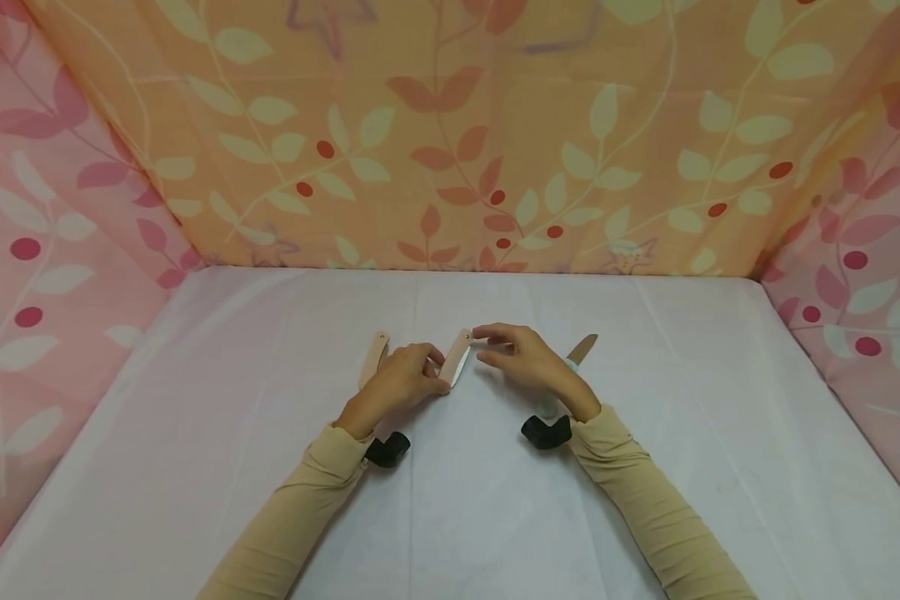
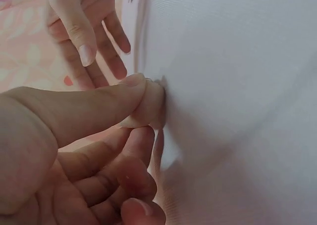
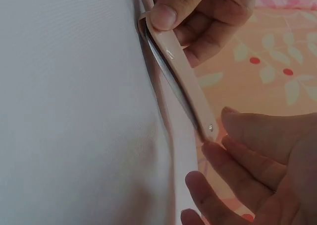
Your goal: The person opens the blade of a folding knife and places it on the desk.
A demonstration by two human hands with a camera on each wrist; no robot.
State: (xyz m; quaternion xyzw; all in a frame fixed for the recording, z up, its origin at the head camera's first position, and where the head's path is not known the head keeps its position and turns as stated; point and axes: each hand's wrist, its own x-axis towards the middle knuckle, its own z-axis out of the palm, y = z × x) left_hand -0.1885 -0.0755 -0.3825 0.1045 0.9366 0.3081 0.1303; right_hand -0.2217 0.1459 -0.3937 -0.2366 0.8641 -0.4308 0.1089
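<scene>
my left hand [image 1: 403, 375] pinches one end of this pale-pink folding knife [image 1: 456, 358], silver blade [image 3: 165, 63] showing, while my right hand [image 1: 523, 357], fingers apart, reaches its riveted end!

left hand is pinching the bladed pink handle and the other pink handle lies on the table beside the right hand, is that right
Not quite: the head view shows the other pink handle lying on the table beside the left hand, not the right hand. The left hand is indeed pinching the bladed pink handle.
</scene>
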